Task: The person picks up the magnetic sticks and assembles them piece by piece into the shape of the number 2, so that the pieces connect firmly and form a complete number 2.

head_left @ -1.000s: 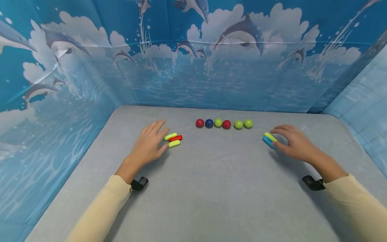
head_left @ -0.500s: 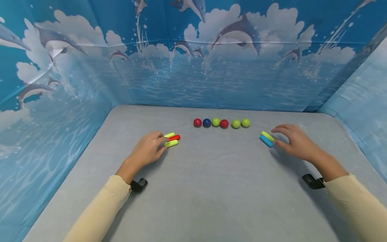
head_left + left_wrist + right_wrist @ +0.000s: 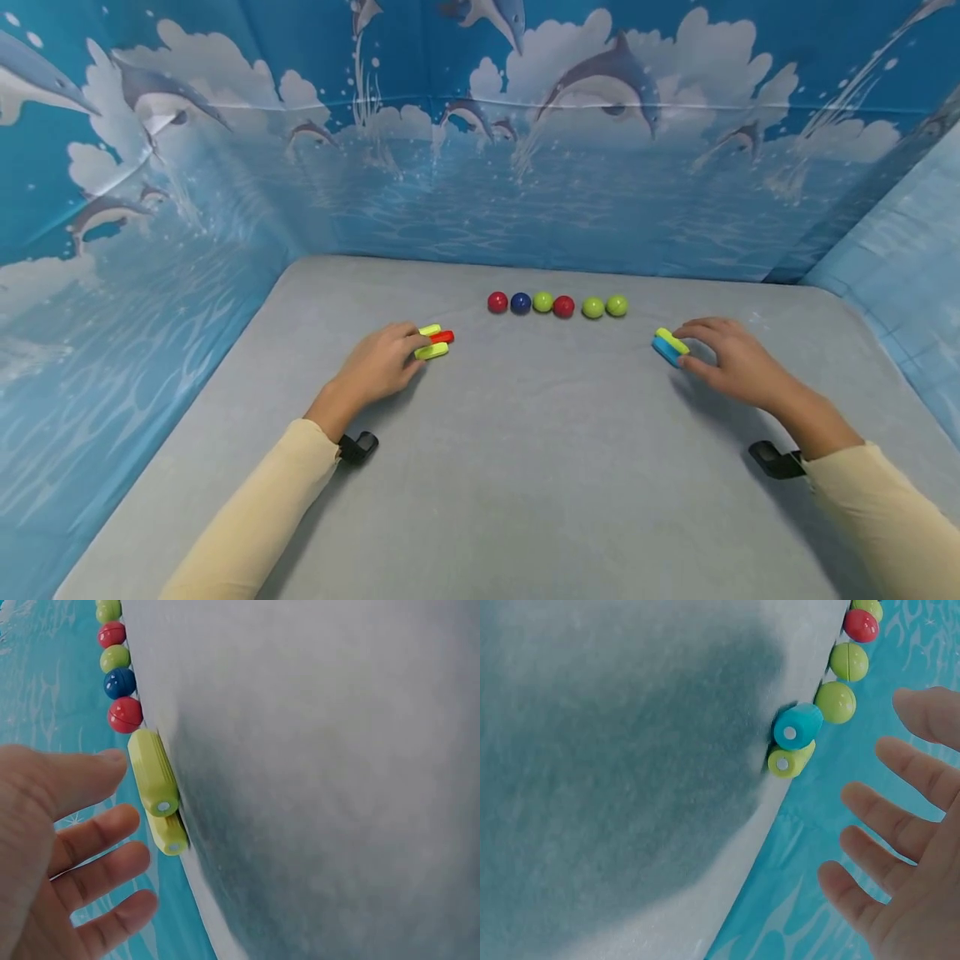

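Note:
On the left of the grey cloth lie short, ribbed plastic rods: a near yellow-green rod (image 3: 432, 352), a far yellow-green rod (image 3: 430, 330) and a red rod (image 3: 442, 337) between them. My left hand (image 3: 381, 360) hovers at their left ends, fingers loosely bent, overlapping them in the head view. The left wrist view shows its thumb and fingers apart from the yellow-green rods (image 3: 154, 772); the red one is hidden there. My right hand (image 3: 735, 360), fingers spread and relaxed, is beside a blue rod (image 3: 665, 352) and a yellow-green rod (image 3: 784, 763) lying against each other, holding neither.
A row of shiny balls lies toward the back: a red ball (image 3: 497, 302), a blue ball (image 3: 521, 303), a second red ball (image 3: 564, 307) and several green ones, including a green ball (image 3: 617, 306). Dolphin-print curtains (image 3: 450, 208) stand behind and at both sides.
My left hand's spread fingers have drawn together and bent over the left rods' ends. My right hand stays nearly still, and the rods and balls keep their places while the head view shifts slightly.

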Tool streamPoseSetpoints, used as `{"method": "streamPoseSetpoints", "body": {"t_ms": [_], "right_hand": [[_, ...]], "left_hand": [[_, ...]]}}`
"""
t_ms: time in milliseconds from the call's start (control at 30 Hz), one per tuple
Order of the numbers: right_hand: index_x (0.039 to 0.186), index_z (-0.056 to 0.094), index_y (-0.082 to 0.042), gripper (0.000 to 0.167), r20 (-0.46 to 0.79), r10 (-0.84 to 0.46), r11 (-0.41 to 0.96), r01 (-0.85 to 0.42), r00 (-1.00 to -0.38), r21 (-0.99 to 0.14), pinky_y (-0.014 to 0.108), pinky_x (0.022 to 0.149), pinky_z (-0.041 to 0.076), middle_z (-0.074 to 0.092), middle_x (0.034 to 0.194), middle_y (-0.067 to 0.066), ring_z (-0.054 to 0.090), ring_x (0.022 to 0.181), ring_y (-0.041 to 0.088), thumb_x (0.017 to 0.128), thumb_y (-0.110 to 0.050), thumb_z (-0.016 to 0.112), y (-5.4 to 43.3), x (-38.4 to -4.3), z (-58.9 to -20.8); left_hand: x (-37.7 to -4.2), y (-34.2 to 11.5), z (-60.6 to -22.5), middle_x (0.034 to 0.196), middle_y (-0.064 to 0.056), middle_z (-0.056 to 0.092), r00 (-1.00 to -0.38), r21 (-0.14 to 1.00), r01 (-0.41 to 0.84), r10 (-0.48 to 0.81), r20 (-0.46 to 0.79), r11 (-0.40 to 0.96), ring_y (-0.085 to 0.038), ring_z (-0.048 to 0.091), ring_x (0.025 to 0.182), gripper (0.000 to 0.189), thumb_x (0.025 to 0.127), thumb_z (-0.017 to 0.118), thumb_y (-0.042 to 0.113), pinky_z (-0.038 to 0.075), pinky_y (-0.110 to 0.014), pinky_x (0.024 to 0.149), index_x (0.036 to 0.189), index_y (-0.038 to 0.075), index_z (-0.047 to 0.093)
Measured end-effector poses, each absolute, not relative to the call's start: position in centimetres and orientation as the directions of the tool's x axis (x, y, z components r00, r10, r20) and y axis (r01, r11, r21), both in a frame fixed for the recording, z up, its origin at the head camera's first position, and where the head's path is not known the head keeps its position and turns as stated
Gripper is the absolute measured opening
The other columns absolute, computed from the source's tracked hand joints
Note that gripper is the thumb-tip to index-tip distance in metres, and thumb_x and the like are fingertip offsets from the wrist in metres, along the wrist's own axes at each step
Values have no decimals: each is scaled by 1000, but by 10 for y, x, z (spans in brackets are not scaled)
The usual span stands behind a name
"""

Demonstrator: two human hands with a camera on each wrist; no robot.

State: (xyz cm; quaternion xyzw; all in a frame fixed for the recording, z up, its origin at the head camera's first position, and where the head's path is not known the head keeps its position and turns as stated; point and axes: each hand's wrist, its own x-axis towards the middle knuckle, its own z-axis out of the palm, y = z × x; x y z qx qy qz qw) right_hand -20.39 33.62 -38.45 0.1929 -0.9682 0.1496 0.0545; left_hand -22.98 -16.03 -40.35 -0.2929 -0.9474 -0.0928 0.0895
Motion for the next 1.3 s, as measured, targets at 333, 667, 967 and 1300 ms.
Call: {"method": "streamPoseSetpoints", "body": {"t_ms": [333,667,967,1300], "right_hand": [[124,63,2,38,178,-380,871,-416,-908,-262,66,97,36,56,130,29,46,123,49,90,-11,71,333,-203,-386],[122,65,1,36,178,-429,846,-463,-885,-265,65,96,39,61,126,28,51,119,48,88,-10,73,327,-208,-390],[125,64,-2,35,135,-421,840,-442,-897,-315,66,99,38,58,132,27,48,124,47,92,-13,69,316,-207,-392],[124,64,-1,35,88,-406,846,-410,-910,-342,67,101,36,58,132,27,47,126,48,92,-14,69,307,-206,-393]], "left_hand": [[-236,-158,-407,115,-9,66,-825,139,558,529,198,818,-25,64,102,33,89,74,17,55,-41,87,122,13,70],[-239,-150,-406,116,-9,68,-870,173,493,482,102,853,-26,64,104,32,92,70,15,56,-44,88,124,14,70],[-243,-147,-404,116,-8,68,-898,213,437,436,52,874,-26,65,107,31,91,71,15,55,-45,89,122,12,68],[-242,-147,-405,115,-7,71,-906,292,411,424,23,864,-25,65,104,23,91,72,13,54,-44,94,113,9,69]]}}
